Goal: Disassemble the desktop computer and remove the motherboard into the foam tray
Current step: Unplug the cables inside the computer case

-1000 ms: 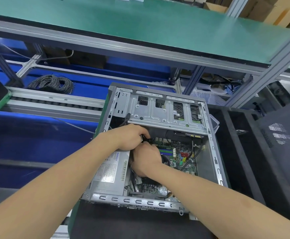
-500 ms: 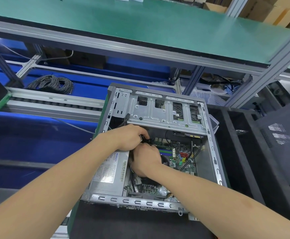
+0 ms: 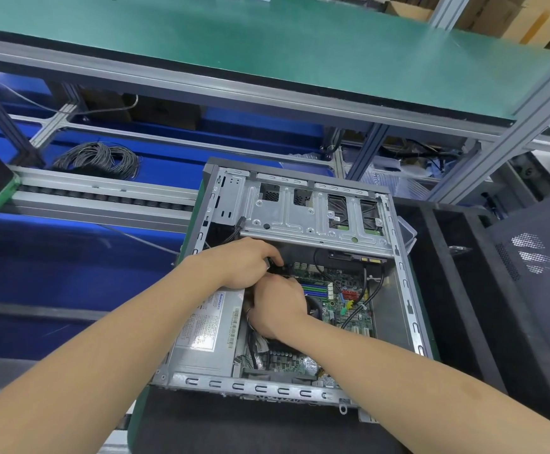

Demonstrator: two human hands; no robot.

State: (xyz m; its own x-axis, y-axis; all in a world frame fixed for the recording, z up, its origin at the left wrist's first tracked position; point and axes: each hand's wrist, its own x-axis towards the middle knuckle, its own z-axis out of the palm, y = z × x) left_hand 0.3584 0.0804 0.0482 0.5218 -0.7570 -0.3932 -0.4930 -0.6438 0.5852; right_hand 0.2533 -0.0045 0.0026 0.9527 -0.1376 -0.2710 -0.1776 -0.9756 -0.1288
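Looking down in the head view, the person has both hands inside the open case [image 3: 407, 303], which lies on its side with the motherboard [image 3: 339, 290] flat on its floor. The left hand [image 3: 244, 262] reaches in from the left over the power supply [image 3: 201, 335], its fingers curled and pinching a black plug [image 3: 275, 262] at the board's far-left corner, just under the near edge of the drive cage [image 3: 286, 214]. The right hand [image 3: 278, 306] sits touching it on the near side, knuckles up, fingertips tucked beneath the left hand, so whether it grips anything cannot be told. The plug is thus at the left hand's own fingertips and just beyond the right hand; the left is the nearer. The board spreads to the right of both hands, its long axis running from the near wall toward the cage, with black cables [image 3: 376, 290] looping across its right part. The foam tray [image 3: 443, 273] lies just beside the case on the right, so the board's way out is probably up and to the right. Judging by the cables on it, unplugging is under way and the board cannot lift out yet.
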